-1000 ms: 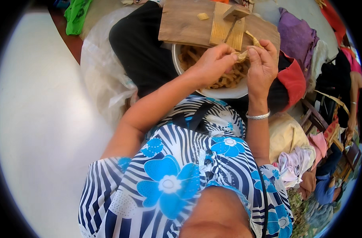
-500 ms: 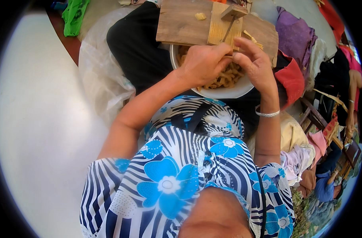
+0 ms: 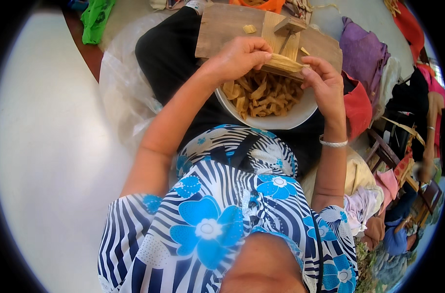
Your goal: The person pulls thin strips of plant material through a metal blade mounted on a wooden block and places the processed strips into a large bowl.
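Note:
A yellow-brown strip (image 3: 285, 63), flat and leathery-looking, stretches between my two hands. My left hand (image 3: 242, 58) pinches its left end between thumb and fingers. At the other end, the thumb and forefinger of my right hand (image 3: 324, 83) close on it. Just beyond the strip, a thin metal blade or rod (image 3: 284, 45) slants down from a small wooden block (image 3: 291, 24) to the wooden board (image 3: 222, 30). Below my hands, a white bowl (image 3: 281, 124) contains many curled brown pieces (image 3: 264, 95). One small pale piece (image 3: 250, 29) lies on the board.
The board lies across my lap, past the bowl. To the left are a clear plastic sheet (image 3: 122, 97) and a green bag (image 3: 96, 19). Purple cloth (image 3: 361, 49) and red cloth (image 3: 357, 105) lie to the right. Other people work at the far right, one person's arm (image 3: 431, 127) showing.
My hands have moved apart, the left one up and leftward, so the strip now shows stretched between them. More of the bowl's contents is visible. The view has shifted slightly.

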{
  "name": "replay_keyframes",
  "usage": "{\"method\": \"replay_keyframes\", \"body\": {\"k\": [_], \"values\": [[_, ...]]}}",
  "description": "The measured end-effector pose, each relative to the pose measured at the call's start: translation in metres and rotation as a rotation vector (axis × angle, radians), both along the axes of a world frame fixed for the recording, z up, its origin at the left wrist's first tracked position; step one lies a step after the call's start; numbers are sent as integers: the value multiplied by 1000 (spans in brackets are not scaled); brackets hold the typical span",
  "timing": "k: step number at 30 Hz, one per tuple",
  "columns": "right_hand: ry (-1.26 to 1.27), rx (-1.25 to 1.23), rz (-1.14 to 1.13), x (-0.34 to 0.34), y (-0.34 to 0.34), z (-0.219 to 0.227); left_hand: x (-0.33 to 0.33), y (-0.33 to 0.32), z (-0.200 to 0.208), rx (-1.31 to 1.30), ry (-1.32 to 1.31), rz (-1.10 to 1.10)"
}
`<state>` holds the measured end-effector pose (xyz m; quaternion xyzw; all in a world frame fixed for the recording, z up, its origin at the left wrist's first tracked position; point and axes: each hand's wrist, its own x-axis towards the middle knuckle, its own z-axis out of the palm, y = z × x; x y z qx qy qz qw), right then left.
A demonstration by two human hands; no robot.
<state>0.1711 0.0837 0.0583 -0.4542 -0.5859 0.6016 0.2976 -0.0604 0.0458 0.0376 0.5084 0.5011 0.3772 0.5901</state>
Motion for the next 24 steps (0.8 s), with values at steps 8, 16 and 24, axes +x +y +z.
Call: {"method": "replay_keyframes", "body": {"k": [8, 16, 24], "values": [[-140, 252, -82, -21, 19, -24, -7, 26, -14, 55, 50, 136], [-676, 931, 26, -10, 4, -25, -4, 17, -30, 259, 675, 271], [-384, 631, -73, -40, -23, -5, 53, -25, 1, -24, -229, 119]]}}
